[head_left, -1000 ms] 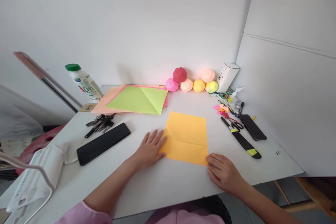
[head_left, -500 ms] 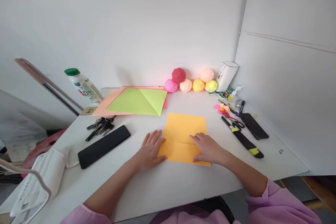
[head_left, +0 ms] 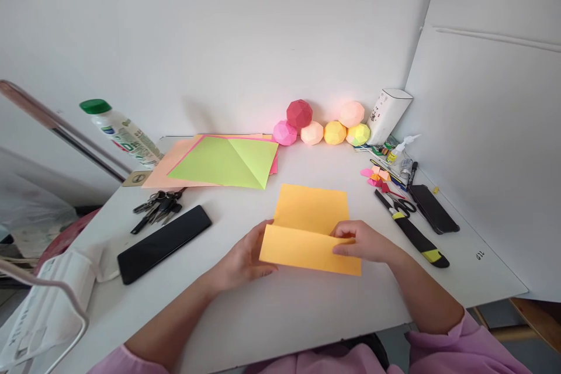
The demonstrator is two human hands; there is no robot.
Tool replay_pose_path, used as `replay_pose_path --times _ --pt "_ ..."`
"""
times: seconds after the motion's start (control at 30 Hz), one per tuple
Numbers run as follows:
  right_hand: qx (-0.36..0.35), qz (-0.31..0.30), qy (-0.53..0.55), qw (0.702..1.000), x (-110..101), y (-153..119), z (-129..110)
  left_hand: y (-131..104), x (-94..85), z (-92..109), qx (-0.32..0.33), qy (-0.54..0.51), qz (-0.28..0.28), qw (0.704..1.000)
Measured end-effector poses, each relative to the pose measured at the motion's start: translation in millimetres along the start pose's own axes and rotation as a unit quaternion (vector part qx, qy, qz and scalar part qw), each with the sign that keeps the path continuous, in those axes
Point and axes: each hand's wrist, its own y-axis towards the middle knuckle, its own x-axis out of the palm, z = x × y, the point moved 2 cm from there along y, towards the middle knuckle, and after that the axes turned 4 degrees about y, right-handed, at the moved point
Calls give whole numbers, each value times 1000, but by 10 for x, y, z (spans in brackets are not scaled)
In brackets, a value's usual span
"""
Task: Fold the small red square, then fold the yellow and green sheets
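Note:
An orange paper sheet (head_left: 311, 204) with a crease across it lies in front of me, its near part raised toward me. My right hand (head_left: 362, 241) pinches the right side of the raised part, thumb on the near face and fingers behind. At the left edge, my left hand (head_left: 248, 256) is curved around the paper's side, its fingers partly hidden behind the sheet and its thumb below the corner.
Green paper (head_left: 219, 160) tops a stack at the back left. Keys (head_left: 162, 207) and a black phone (head_left: 164, 244) lie left. Paper balls (head_left: 335, 132) line the wall. A black-yellow cutter (head_left: 418, 236), scissors (head_left: 404, 205) and another dark phone (head_left: 433, 208) lie right.
The near part of the orange sheet has lifted off the table along its crease. My right hand now pinches it, and my left hand has turned from lying flat to curving beside the edge.

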Motion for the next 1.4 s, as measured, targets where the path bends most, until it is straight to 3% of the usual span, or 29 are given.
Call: replay_pose_path --times 0.1,0.3,0.4,0.5,0.67,0.8,0.87,0.93,1.03,1.13,1.23,1.33,1.4 --pt "31 17 100 994 -97 -8 21 -1 3 36 -37 -134 19 990" --pt "30 49 306 950 -222 -27 6 21 25 57 -99 -219 112 964" --pt "-9 84 338 937 -271 -47 2 24 28 83 -108 -267 137 948" --pt "-69 101 320 940 -264 -56 -16 26 6 101 -97 -292 158 938" --pt "-125 70 283 948 -178 -60 -63 27 -37 83 -57 -326 197 923" --pt "-211 34 251 944 -111 -84 -118 9 -45 92 -26 -315 239 918" --pt "-249 53 213 943 -77 -97 -141 -13 -51 118 -7 -297 250 922" --pt "-287 94 146 942 -45 -107 -164 -40 -64 150 15 -263 246 933" --pt "-325 115 35 938 -11 -114 -173 -65 -76 194 41 -173 179 968" --pt "-263 67 -40 961 -5 -97 -82 -47 -59 210 38 -105 86 990" --pt "-142 4 -40 989 -8 -60 97 5 -22 194 -30 -125 26 991" --pt "-36 2 23 999 -15 -10 244 40 3 162 -127 -183 -1 975" --pt "-4 5 77 997 -20 8 275 41 1 132 -182 -230 11 956"
